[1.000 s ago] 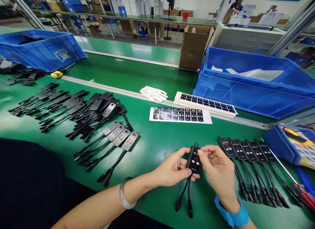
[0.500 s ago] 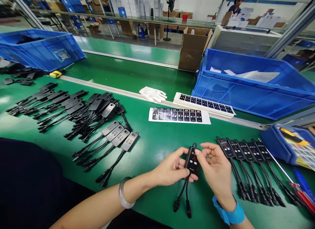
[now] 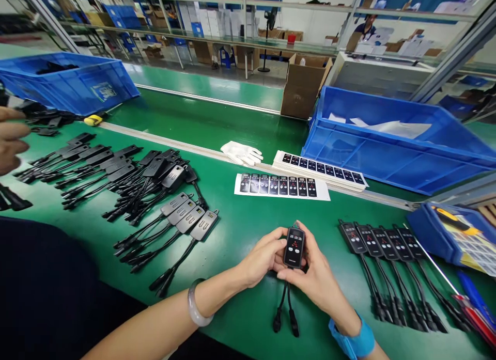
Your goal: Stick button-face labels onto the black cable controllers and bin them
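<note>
Between my hands is a black controller box (image 3: pixel 294 248) with red marks, two pale buttons and two short cables that hang towards me. My left hand (image 3: pixel 263 256) grips it along the left side, thumb near its face. Around the right side and lower end closes my right hand (image 3: pixel 315 264). To the right lie several controllers with the same printed face (image 3: pixel 383 244), in a row. On the left are several grey-faced controllers with bare fronts (image 3: pixel 203 224). A sheet of black face stickers (image 3: pixel 282 185) lies beyond my hands.
A stack of sticker sheets (image 3: pixel 321 166) and a white glove (image 3: pixel 241 152) lie by the metal rail. Blue bins stand at left (image 3: pixel 77 86) and right (image 3: pixel 399 153). Another person's hand (image 3: pixel 11 140) holds cables at far left. A blue tray (image 3: pixel 430 231) carries a yellow cutter (image 3: pixel 457 220).
My right hand has moved from the controller's upper face to its right side, now gripping it. The controller has shifted slightly left and stands straighter. Another person's hand has appeared at far left.
</note>
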Demonstrator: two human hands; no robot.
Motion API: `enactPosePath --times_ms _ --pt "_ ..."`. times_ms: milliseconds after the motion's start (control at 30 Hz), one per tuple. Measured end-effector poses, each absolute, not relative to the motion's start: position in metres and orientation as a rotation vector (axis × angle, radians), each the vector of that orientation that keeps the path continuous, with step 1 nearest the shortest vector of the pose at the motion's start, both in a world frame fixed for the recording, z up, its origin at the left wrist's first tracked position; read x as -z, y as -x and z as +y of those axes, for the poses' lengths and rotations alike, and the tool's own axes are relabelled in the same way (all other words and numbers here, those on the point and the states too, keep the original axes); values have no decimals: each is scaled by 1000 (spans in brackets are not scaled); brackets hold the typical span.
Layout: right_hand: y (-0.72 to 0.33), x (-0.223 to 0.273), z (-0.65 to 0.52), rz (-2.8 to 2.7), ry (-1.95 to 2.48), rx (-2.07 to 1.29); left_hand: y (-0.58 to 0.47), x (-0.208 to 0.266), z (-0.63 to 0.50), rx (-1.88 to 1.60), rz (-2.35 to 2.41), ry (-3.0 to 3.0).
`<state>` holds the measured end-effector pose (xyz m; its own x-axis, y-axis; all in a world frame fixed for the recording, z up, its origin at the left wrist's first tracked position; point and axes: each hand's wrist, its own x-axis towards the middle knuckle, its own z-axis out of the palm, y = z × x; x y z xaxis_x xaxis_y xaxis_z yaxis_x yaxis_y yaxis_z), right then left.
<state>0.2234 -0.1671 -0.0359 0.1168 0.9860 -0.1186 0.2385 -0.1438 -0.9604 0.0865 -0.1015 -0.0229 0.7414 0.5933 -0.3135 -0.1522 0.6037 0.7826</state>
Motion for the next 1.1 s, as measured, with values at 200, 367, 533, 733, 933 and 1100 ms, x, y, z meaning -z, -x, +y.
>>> enactPosePath --times_ms 200,367,533,733,933,1100 --pt "-229 41 -168 -1216 1514 -1007 -87 26 -103 -447 627 -931" --pt "-227 46 -168 -1287 1532 -907 -89 31 -105 -461 642 -1060" --pt "-222 44 -167 -1398 1649 -724 -91 31 -104 -515 637 -905" --pt "-234 37 -162 -1668 1749 -240 -88 35 -101 -496 577 -862" --pt "-302 18 -173 -1703 2190 260 -85 41 -98 -489 652 -960" --pt "-375 3 -189 -1653 2718 495 -88 43 -97 -488 652 -1003"
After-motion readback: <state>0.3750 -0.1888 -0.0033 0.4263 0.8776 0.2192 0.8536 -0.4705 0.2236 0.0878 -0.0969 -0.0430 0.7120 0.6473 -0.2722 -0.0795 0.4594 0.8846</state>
